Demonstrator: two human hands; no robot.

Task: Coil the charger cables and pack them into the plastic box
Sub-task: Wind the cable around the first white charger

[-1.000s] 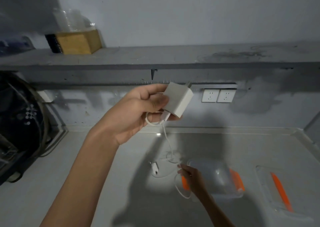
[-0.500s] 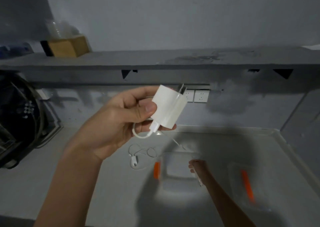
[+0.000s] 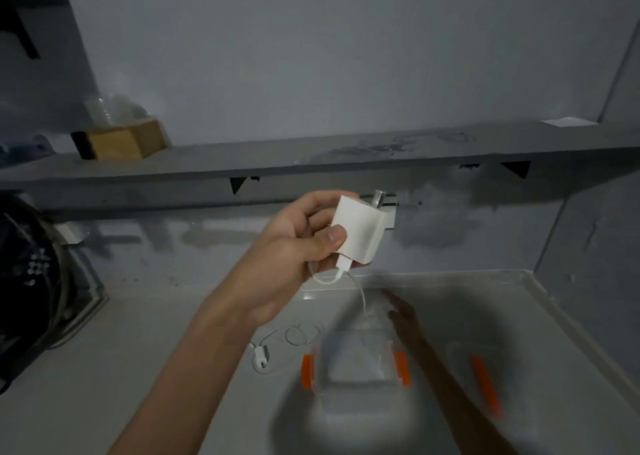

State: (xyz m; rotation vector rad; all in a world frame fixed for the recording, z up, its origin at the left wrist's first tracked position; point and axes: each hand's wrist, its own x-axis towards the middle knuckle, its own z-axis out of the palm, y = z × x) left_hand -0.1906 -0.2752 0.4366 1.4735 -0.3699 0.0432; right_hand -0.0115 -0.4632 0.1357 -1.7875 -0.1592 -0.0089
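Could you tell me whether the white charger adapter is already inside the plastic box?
No, the left hand grips the charger adapter up in the air, clear of the plastic box below.

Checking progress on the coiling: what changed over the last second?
The right hand moved from the left latch of the plastic box to its far right corner. The left hand still grips the raised charger adapter; the cable connector stays on the counter.
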